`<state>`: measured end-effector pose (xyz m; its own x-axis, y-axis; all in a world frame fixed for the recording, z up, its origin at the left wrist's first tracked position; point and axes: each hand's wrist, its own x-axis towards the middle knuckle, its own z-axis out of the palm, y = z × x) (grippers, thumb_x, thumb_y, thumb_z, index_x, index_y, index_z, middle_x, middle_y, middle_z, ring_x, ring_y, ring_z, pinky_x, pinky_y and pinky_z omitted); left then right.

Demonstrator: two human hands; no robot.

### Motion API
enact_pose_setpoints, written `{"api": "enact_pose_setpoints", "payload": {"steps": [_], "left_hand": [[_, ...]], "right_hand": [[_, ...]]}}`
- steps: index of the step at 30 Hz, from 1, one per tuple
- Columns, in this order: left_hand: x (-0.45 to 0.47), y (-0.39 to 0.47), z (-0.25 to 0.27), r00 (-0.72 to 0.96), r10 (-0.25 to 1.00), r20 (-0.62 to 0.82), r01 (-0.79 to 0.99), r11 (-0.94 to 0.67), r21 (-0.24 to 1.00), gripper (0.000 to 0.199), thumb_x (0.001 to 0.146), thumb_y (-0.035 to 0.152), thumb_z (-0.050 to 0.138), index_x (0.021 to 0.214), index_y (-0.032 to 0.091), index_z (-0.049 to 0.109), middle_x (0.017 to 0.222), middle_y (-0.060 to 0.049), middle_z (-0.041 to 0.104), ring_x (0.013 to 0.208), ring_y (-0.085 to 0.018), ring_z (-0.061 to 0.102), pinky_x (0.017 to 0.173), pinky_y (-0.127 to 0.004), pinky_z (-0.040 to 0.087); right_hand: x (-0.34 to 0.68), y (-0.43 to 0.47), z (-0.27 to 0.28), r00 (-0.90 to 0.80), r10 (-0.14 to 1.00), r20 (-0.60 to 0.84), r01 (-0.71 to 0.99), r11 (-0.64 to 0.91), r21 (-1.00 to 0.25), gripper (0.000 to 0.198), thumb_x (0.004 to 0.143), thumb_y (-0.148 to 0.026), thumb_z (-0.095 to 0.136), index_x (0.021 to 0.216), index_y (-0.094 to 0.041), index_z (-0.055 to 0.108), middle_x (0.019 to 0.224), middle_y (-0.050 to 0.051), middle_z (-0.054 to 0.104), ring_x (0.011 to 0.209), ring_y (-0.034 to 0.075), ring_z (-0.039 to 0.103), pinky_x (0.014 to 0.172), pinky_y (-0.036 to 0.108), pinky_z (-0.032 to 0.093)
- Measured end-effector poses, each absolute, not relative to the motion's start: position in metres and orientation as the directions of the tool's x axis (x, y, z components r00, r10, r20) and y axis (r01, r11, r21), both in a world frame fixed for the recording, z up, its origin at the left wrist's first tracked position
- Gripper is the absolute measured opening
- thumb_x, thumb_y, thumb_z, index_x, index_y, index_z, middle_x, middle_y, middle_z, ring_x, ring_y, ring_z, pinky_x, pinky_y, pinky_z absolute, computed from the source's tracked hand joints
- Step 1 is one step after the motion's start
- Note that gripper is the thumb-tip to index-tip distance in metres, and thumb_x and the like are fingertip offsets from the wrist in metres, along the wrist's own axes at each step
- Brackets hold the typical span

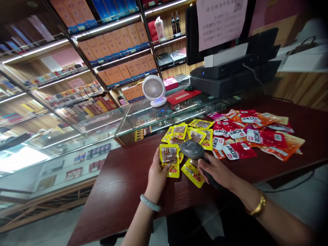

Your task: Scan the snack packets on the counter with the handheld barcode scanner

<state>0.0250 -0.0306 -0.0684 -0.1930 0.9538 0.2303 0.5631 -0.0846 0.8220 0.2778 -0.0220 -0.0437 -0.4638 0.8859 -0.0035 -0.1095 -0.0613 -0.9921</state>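
My left hand (159, 172) is closed on a yellow snack packet (169, 155), thumb on its front, with a clear window showing brown contents. In my right hand (215, 167) is a dark grey handheld barcode scanner (192, 149), its head tilted toward the held packet. Beneath the scanner another yellow packet (192, 175) lies on the table, partly hidden by it. Just behind both hands several more yellow packets (197, 135) form a loose pile. To the right spreads a heap of red and orange snack packets (239, 150).
The dark red wooden table (115, 184) meets a glass display counter (102, 126) at the back left. A small white fan (154, 88) and a red folder (183, 97) rest on the glass. A monitor (192, 37) and black register equipment (217, 82) stand behind the packets.
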Motion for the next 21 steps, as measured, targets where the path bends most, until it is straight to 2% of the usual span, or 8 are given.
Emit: {"api": "enact_pose_setpoints", "payload": {"steps": [4, 13, 18, 21], "left_hand": [[0.038, -0.034, -0.067, -0.181, 0.951, 0.251, 0.568, -0.107, 0.816, 0.084, 0.076, 0.020, 0.066, 0.149, 0.026, 0.025, 0.149, -0.008, 0.041, 0.133, -0.022, 0.044, 0.112, -0.037, 0.035], [0.073, -0.035, -0.068, -0.180, 0.948, 0.262, 0.531, -0.131, 0.837, 0.081, 0.077, 0.022, 0.065, 0.148, 0.026, 0.026, 0.149, -0.009, 0.041, 0.131, -0.023, 0.047, 0.107, -0.035, 0.040], [0.079, -0.043, -0.073, -0.178, 0.965, 0.193, 0.487, -0.084, 0.870, 0.081, 0.078, 0.024, 0.065, 0.149, 0.028, 0.024, 0.143, -0.008, 0.049, 0.125, -0.022, 0.052, 0.103, -0.035, 0.044], [0.079, -0.046, -0.075, -0.204, 0.966, 0.160, 0.481, -0.043, 0.876, 0.081, 0.078, 0.025, 0.065, 0.148, 0.028, 0.025, 0.146, -0.007, 0.045, 0.128, -0.022, 0.049, 0.105, -0.034, 0.043]], "right_hand": [[0.286, -0.027, -0.047, -0.449, 0.893, -0.020, -0.133, -0.089, -0.987, 0.043, 0.082, -0.063, 0.057, 0.088, -0.021, 0.047, 0.059, -0.006, 0.051, 0.037, 0.009, 0.048, 0.039, 0.023, 0.041], [0.310, -0.039, -0.051, -0.407, 0.913, -0.038, -0.160, -0.112, -0.981, 0.039, 0.085, -0.058, 0.056, 0.086, -0.020, 0.046, 0.060, -0.007, 0.050, 0.040, 0.008, 0.049, 0.041, 0.023, 0.043], [0.310, -0.043, -0.050, -0.452, 0.891, -0.027, -0.158, -0.110, -0.981, 0.042, 0.087, -0.059, 0.053, 0.076, -0.020, 0.046, 0.058, -0.005, 0.050, 0.040, 0.009, 0.050, 0.040, 0.022, 0.040], [0.309, -0.045, -0.049, -0.463, 0.886, -0.026, -0.165, -0.116, -0.979, 0.042, 0.087, -0.060, 0.053, 0.075, -0.020, 0.046, 0.058, -0.005, 0.049, 0.040, 0.009, 0.050, 0.041, 0.022, 0.040]]}}
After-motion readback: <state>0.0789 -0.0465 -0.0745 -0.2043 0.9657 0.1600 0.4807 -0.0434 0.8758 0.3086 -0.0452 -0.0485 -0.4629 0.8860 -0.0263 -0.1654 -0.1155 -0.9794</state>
